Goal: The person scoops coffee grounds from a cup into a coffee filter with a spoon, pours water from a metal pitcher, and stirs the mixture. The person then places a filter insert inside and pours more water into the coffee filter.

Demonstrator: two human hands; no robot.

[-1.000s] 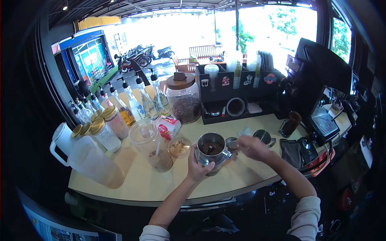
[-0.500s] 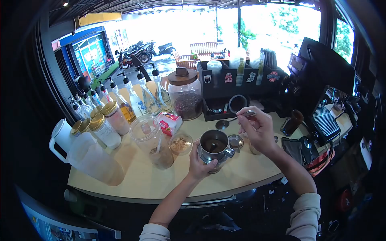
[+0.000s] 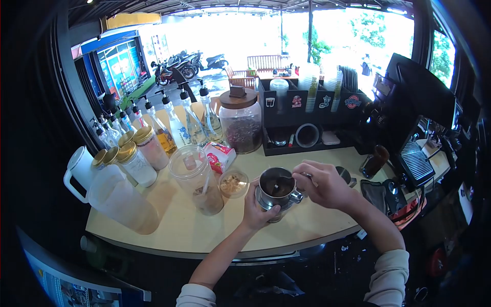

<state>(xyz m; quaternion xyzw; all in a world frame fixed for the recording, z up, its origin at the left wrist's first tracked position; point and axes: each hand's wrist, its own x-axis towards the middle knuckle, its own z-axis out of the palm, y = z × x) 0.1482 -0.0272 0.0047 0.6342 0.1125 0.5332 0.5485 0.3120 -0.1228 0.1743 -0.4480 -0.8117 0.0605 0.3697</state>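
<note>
My left hand (image 3: 257,211) is wrapped round a small metal cup (image 3: 276,182) with a side handle and dark contents, near the counter's front edge. Close to the cup's right rim, my right hand (image 3: 322,185) pinches a spoon; its handle shows at the fingertips and its bowl appears to be down in the cup. Left of the cup stands a small tub (image 3: 234,183) with light brown bits in it. Beyond that is a clear plastic jar (image 3: 197,179) with a straw-like stick and brown contents.
Pump bottles (image 3: 188,120), gold-lidded jars (image 3: 137,162) and a plastic pitcher (image 3: 120,202) stand at the left. Behind are a wooden-lidded jar (image 3: 241,123), a red-and-white packet (image 3: 220,156) and a black cup organizer (image 3: 312,107). A brown glass (image 3: 375,161) stands at the right.
My right hand first picked up height with the spoon showing, then came down and left to the metal cup. My left hand keeps its hold on the cup.
</note>
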